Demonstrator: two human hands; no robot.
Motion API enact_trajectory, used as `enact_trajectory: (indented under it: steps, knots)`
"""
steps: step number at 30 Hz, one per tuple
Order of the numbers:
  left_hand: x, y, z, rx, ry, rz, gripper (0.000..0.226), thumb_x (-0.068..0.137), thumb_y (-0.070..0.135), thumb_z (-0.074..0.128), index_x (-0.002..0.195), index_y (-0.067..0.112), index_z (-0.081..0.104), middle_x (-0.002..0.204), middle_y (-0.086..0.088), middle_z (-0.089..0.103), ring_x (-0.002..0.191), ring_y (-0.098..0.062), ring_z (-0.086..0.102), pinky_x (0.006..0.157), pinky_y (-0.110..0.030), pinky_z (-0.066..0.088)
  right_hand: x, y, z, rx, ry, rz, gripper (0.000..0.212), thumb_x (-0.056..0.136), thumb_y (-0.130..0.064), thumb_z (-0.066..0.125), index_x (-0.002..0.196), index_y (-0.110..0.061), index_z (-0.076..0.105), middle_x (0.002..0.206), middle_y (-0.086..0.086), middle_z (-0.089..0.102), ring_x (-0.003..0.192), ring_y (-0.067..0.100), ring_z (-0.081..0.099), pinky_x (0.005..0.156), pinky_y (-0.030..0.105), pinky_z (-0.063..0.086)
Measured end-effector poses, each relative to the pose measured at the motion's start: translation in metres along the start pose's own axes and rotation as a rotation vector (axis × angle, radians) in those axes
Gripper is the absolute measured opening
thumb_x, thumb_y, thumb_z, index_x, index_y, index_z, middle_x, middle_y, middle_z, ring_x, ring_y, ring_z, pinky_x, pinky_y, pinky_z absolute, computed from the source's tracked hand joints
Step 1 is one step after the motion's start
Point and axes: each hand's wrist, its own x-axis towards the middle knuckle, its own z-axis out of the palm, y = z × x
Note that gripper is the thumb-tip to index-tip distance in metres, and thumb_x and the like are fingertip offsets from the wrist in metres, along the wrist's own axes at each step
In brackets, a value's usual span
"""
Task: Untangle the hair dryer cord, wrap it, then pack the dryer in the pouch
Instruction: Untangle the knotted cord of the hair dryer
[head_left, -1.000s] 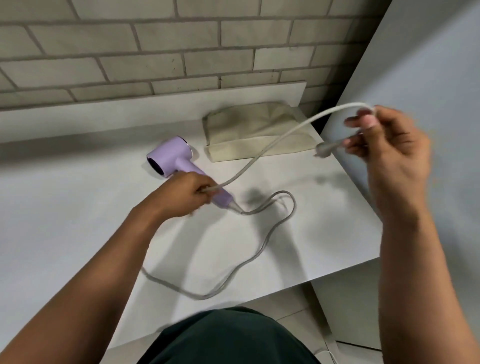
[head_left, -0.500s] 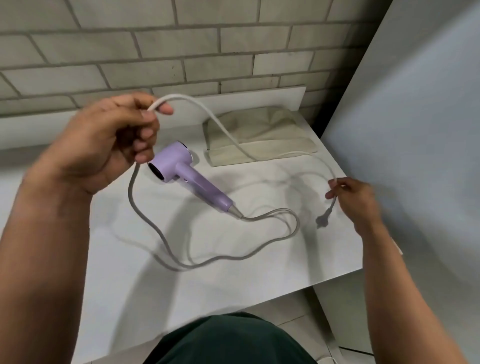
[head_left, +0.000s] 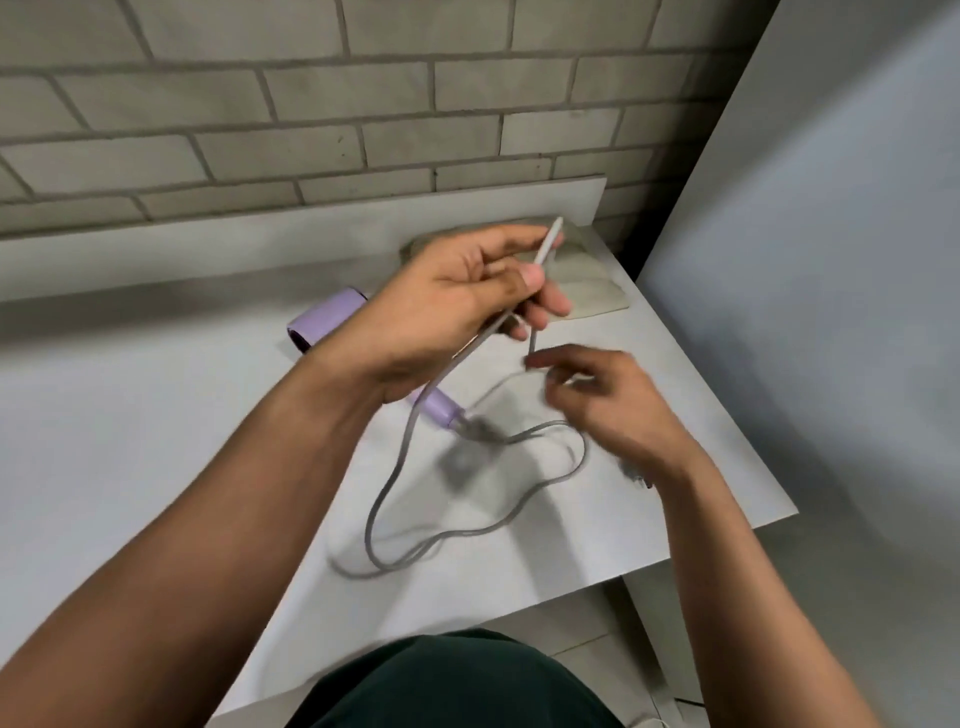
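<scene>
Untangling the cord (head_left: 551, 240), pinched in the left hand (head_left: 447, 306); right hand (head_left: 608, 410) beside it, grip unclear. Next: gather slack into loops.

One head-worn wide-angle view, looking forward and steeply down onto the counter (head_left: 130, 441) from close above, facing the brick wall (head_left: 311, 104). Left hand (head_left: 447, 312) and right hand (head_left: 608, 410) mid-frame, near the lens; wearer's torso (head_left: 457, 686) at bottom edge.
</scene>
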Motion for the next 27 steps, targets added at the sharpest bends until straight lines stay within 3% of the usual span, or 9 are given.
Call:
enact_trajectory:
  steps: [2, 4, 10, 12, 15, 18, 20, 23, 27]
  knots:
    - [0.008, 0.000, 0.008, 0.074, 0.000, 0.042, 0.030, 0.105, 0.006, 0.054, 0.135, 0.010, 0.056, 0.095, 0.000, 0.080, 0.087, -0.013, 0.071, 0.082, -0.023, 0.054, -0.018, -0.033, 0.014, 0.196, -0.416, -0.013, 0.028, 0.094, -0.015, 0.075, 0.120, -0.026, 0.074, 0.091, 0.000, 0.066, 0.065, 0.015, 0.061, 0.067, 0.030, 0.051]
    - [0.015, 0.002, 0.013, 0.120, 0.001, 0.052, 0.032, 0.104, 0.009, 0.058, 0.136, 0.011, 0.056, 0.102, -0.002, 0.080, 0.093, -0.014, 0.073, 0.085, -0.023, 0.053, -0.026, -0.047, 0.029, 0.238, -0.503, -0.057, 0.020, 0.097, -0.019, 0.072, 0.117, -0.016, 0.073, 0.082, 0.001, 0.065, 0.063, 0.019, 0.064, 0.065, 0.031, 0.053]
    - [0.016, -0.017, 0.004, 0.006, -0.034, -0.191, 0.046, 0.107, 0.050, 0.039, 0.125, 0.018, 0.066, 0.093, 0.001, 0.080, 0.083, -0.013, 0.073, 0.071, -0.024, 0.055, -0.025, -0.063, 0.024, 0.565, -0.145, -0.146, 0.015, 0.103, -0.016, 0.055, 0.093, -0.008, 0.064, 0.075, 0.012, 0.064, 0.068, 0.030, 0.076, 0.059, 0.033, 0.061]
    - [0.008, -0.040, -0.006, -0.075, -0.145, -0.321, 0.074, 0.099, 0.068, 0.021, 0.115, 0.015, 0.069, 0.084, 0.005, 0.076, 0.080, -0.014, 0.072, 0.081, -0.031, 0.052, -0.024, -0.065, 0.009, 0.765, 0.009, -0.143, 0.017, 0.104, -0.016, 0.051, 0.095, -0.005, 0.060, 0.070, 0.006, 0.062, 0.067, 0.030, 0.076, 0.056, 0.030, 0.060]
    - [-0.012, -0.087, -0.010, 0.059, -0.370, -0.403, 0.099, 0.091, 0.079, 0.010, 0.116, 0.007, 0.074, 0.117, -0.006, 0.077, 0.119, -0.026, 0.068, 0.110, -0.038, 0.043, -0.019, -0.068, -0.016, 1.018, 0.201, -0.113, 0.024, 0.107, -0.017, 0.043, 0.091, -0.011, 0.059, 0.064, 0.002, 0.057, 0.063, 0.025, 0.075, 0.054, 0.026, 0.058]
    - [-0.037, -0.117, -0.010, 0.150, -0.529, -0.332, 0.088, 0.096, 0.075, 0.023, 0.107, 0.004, 0.073, 0.123, -0.007, 0.074, 0.129, -0.024, 0.062, 0.118, -0.038, 0.038, -0.014, -0.061, -0.040, 1.098, 0.350, -0.088, 0.028, 0.107, -0.023, 0.040, 0.085, -0.017, 0.057, 0.063, -0.002, 0.051, 0.057, 0.018, 0.066, 0.053, 0.024, 0.051]
    - [-0.048, -0.123, -0.016, 0.184, -0.524, -0.287, 0.052, 0.105, 0.050, 0.043, 0.100, 0.007, 0.072, 0.108, -0.004, 0.076, 0.117, -0.026, 0.067, 0.114, -0.041, 0.044, -0.010, -0.049, -0.055, 1.091, 0.460, -0.065, 0.029, 0.105, -0.024, 0.042, 0.080, -0.019, 0.056, 0.064, -0.002, 0.047, 0.054, 0.017, 0.057, 0.053, 0.024, 0.044]
    - [-0.051, -0.123, -0.028, 0.025, -0.301, -0.230, 0.013, 0.104, 0.017, 0.055, 0.108, 0.014, 0.068, 0.084, -0.005, 0.063, 0.089, -0.025, 0.065, 0.096, -0.037, 0.053, -0.003, -0.025, -0.068, 1.023, 0.639, 0.009, 0.023, 0.102, -0.021, 0.044, 0.085, -0.015, 0.058, 0.066, 0.000, 0.048, 0.056, 0.021, 0.058, 0.055, 0.024, 0.045]
    - [-0.041, -0.105, -0.035, -0.234, -0.002, -0.165, 0.028, 0.099, 0.008, 0.057, 0.126, 0.014, 0.061, 0.080, -0.003, 0.055, 0.071, -0.016, 0.054, 0.069, -0.037, 0.057, 0.007, 0.016, -0.062, 1.014, 0.746, 0.138, 0.016, 0.100, -0.022, 0.051, 0.093, -0.013, 0.061, 0.068, 0.001, 0.054, 0.064, 0.025, 0.069, 0.058, 0.025, 0.052]
